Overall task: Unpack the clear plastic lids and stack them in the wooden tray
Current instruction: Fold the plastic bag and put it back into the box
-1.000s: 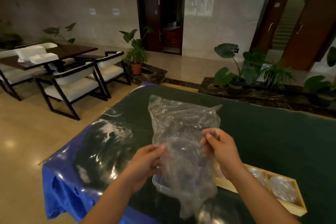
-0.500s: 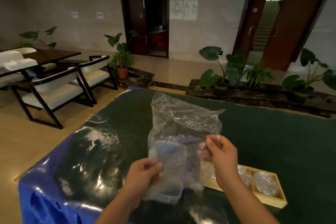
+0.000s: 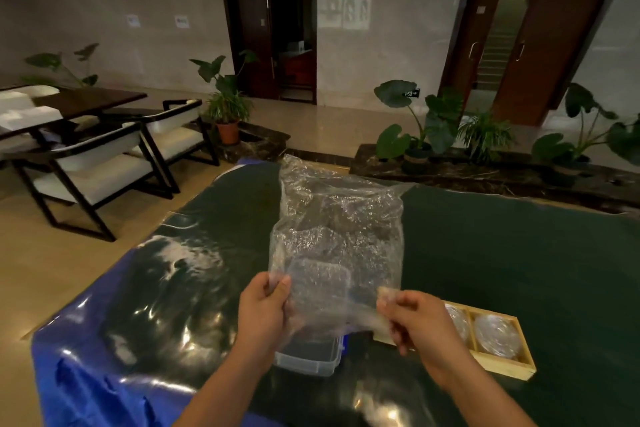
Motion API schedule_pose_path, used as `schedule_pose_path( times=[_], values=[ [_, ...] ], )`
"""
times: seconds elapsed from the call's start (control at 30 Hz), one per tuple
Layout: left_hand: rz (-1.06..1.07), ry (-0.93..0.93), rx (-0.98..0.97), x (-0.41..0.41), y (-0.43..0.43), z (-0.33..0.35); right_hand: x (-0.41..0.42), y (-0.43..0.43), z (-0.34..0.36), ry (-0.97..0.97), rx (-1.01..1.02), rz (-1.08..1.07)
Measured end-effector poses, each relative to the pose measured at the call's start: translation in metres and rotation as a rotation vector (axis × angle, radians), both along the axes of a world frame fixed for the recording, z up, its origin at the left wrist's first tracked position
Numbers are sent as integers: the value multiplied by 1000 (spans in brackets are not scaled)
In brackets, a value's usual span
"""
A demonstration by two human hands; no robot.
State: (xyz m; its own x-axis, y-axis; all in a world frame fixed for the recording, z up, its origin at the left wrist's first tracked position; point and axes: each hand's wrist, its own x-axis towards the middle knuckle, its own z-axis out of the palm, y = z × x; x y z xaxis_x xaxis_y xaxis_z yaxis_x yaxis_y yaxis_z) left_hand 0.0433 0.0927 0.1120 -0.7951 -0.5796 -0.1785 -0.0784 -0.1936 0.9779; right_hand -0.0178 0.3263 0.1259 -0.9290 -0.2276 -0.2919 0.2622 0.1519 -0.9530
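Observation:
I hold a crinkled clear plastic bag (image 3: 337, 236) upright above the table. My left hand (image 3: 265, 312) pinches its lower left corner and my right hand (image 3: 414, 324) pinches its lower right corner. Whether lids are inside the bag I cannot tell. A wooden tray (image 3: 504, 369) lies on the table to the right, behind my right hand, with clear round plastic lids (image 3: 497, 334) in its compartments. Its left end is hidden by my right hand.
A clear plastic box (image 3: 308, 359) sits on the table under the bag, between my hands. The table (image 3: 519, 253) has a dark green cover, with blue sheet (image 3: 79, 385) at its left edge. Chairs (image 3: 93, 177) and potted plants (image 3: 227, 111) stand beyond.
My hands have slid down to the bag's lower corners and moved apart, spreading the bag flat. The camera has tilted slightly, so the tray and box show more fully.

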Motion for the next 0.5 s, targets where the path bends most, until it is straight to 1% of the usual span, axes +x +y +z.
schedule_pose_path(
  times=[0.07, 0.1, 0.2, 0.23, 0.3, 0.37, 0.4, 0.43, 0.5],
  values=[
    [15, 46, -81, -3, 7, -1, 0, -3, -2, 68, 63, -51],
    [0, 62, -113, -4, 10, 0, 1, -4, -3, 72, 33, -79],
    [-126, 53, -121, -2, 12, -2, 4, -5, -1, -31, -246, -70],
    [-194, 22, -123, -1, 10, -3, 5, -3, -1, -25, -290, -55],
    [-370, -38, -98, 1, 2, 1, 4, 4, -1, 59, -238, -72],
    [-464, -44, 55, -2, -6, 12, 3, 11, -3, 131, -113, -64],
    [-452, -54, 123, -6, -10, 18, 3, 14, -4, 154, -75, -23],
    [-421, -86, 143, -14, -14, 22, 3, 17, -5, 170, -59, 32],
    [-342, -184, 81, -32, -15, 29, 3, 22, -7, 170, -52, 138]
  ],
)
